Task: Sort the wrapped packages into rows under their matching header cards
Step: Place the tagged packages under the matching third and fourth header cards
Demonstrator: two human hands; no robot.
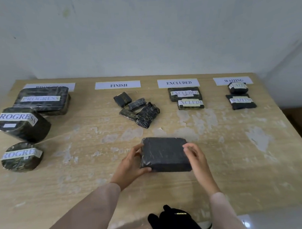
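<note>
Mid-table, near edge | my left hand (132,165) and right hand (197,157) clamp the black wrapped package (164,154) | no label showing; risk: wrong row, perhaps under FINISH card (117,85).

Glossy black plastic-wrapped package (165,154), white paper header cards (117,85), worn wood-grain table (235,145) with scuffed patches
</note>
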